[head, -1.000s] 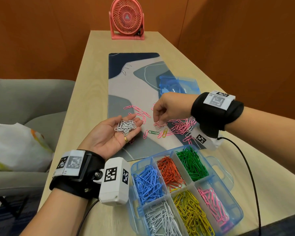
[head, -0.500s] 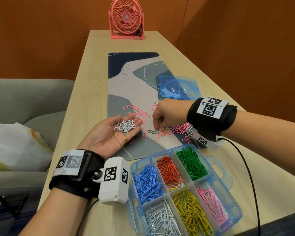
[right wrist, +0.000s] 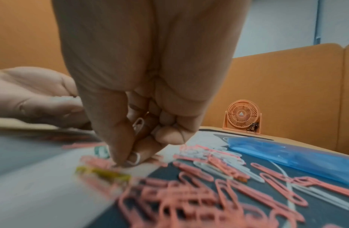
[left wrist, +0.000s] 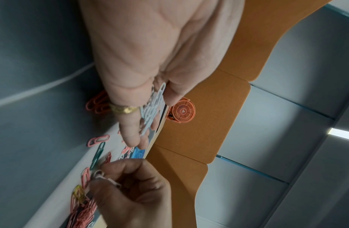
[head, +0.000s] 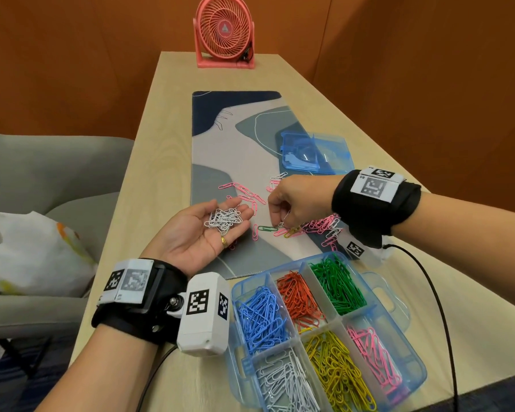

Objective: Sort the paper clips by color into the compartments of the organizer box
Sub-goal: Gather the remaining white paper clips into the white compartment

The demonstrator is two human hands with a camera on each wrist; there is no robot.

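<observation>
Step in hand: collecting white clips. Beside the green clip [head: 267, 228], the right hand [head: 298, 200] pinches a white clip [right wrist: 138, 125]; the left hand [head: 202, 233], palm flat, cradles the white clips [head: 224, 219]. Next: transfer it there.

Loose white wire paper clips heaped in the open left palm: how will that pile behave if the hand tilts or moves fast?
The white wire paper clips lie as a loose heap on the left hand, whose fingers are nearly flat, so a tilt would probably spill some. They overlap, so they may snag and move as a clump. Thin wire: likely light and stiff.
</observation>
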